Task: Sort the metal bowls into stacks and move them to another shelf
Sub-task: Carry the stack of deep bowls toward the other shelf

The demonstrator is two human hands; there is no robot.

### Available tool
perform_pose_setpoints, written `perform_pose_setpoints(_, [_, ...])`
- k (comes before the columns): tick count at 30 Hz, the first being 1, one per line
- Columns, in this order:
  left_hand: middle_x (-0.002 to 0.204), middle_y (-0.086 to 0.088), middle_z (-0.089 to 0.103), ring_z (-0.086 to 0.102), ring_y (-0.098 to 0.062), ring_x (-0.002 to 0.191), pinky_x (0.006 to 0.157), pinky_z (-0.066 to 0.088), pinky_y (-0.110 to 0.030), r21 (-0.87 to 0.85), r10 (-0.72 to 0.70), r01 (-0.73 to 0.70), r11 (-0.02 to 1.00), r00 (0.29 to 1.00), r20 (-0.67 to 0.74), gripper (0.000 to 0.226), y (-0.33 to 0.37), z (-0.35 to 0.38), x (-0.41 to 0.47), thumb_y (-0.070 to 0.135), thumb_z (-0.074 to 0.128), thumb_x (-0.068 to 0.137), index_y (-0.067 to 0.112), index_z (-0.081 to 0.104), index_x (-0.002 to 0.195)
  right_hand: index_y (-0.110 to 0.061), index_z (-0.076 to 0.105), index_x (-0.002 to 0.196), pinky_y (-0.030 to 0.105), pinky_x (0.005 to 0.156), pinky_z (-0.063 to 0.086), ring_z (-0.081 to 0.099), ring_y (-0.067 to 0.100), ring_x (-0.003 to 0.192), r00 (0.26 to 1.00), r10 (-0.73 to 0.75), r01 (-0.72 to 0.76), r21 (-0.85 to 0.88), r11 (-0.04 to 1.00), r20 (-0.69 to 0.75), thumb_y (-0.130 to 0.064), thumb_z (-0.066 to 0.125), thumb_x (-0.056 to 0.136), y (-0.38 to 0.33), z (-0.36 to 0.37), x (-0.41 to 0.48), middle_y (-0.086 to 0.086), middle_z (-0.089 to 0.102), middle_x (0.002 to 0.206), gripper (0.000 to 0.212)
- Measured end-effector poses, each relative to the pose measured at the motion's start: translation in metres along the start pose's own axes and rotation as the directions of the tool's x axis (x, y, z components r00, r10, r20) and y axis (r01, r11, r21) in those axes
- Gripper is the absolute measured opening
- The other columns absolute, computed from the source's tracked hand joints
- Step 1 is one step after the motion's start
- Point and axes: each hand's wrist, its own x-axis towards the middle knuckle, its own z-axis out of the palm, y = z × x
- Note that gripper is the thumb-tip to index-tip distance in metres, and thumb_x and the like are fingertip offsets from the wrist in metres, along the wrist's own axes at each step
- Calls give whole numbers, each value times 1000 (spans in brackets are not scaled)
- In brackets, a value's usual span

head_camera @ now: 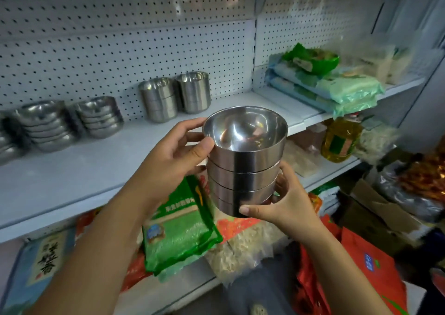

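I hold a stack of several round steel bowls [245, 160] in the air in front of the white shelf [96, 170]. My left hand [173, 155] grips the top bowl at its left rim, thumb on the side. My right hand [281, 203] cups the stack's bottom from the right, thumb across the lowest bowl. On the shelf against the pegboard stand two tall stacks of similar round bowls [160, 100] [193, 91]. Further left sit stacks of shallow squarish steel dishes [47, 125] [100, 117], with another at the frame's left edge [4, 143].
Bagged goods in green and pale blue [337, 88] lie on the adjoining shelf to the right. Below it stands an oil bottle [340, 138]. A green rice bag [178, 232] and other packets fill the lower shelf. Cardboard boxes [375, 213] and red bags [370, 266] crowd the floor at right.
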Motion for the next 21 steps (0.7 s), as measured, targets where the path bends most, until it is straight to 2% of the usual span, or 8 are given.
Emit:
perform_pose_setpoints(4, [120,6,70,69,-11,112,99,57,-48,77,-15,16,997,1000,-5,57,-4,5,80,48,67,80,37,59,136,-31,46,141,19,93,55,66,2,118,1000,-10,10,-20,1000,29,-15,103,51,14,-28,83,-9,70,127,108])
perform_pose_setpoints(8, [120,12,70,69,-6,111,95,59,-44,114,-57,59,992,998,-18,65,-14,13,159,60,70,71,45,60,133,-31,45,140,21,86,57,69,7,113,999,0,2,-30,1000,50,-11,102,48,38,-52,162,-3,71,123,110])
perform_pose_setpoints(10, [118,14,71,70,-6,109,94,60,-44,114,-86,87,990,996,-20,61,-23,16,192,62,70,69,51,60,128,-29,45,140,24,88,58,68,10,115,999,-8,10,-38,999,51,-7,102,48,51,-62,198,0,71,124,110])
perform_pose_setpoints(12, [115,16,72,71,-6,107,94,60,-45,102,-107,110,989,994,-27,53,-33,20,219,59,70,71,58,59,122,-30,45,142,26,91,59,67,8,116,998,-16,19,-52,998,62,-12,104,49,63,-69,229,-2,69,126,111])
perform_pose_setpoints(15, [117,14,72,71,-5,106,94,60,-42,121,-108,114,986,993,-54,49,-49,26,249,55,67,77,60,56,124,-31,42,144,10,84,53,63,-7,112,996,-4,9,-64,998,86,-18,103,51,78,-73,264,-8,66,127,112])
perform_pose_setpoints(18, [113,12,70,70,0,103,92,60,-35,157,-58,82,984,987,-147,52,-63,32,272,47,64,87,48,55,138,-31,40,146,-1,79,45,57,-22,106,995,3,4,-71,997,99,-19,103,54,89,-74,290,-16,62,125,112])
perform_pose_setpoints(21, [100,24,65,66,10,94,88,56,-19,294,37,16,956,984,-172,45,-75,39,291,43,56,96,41,53,142,-35,38,146,-3,76,43,57,-22,104,992,34,-25,-74,997,121,-21,102,55,100,-78,311,-19,60,126,113])
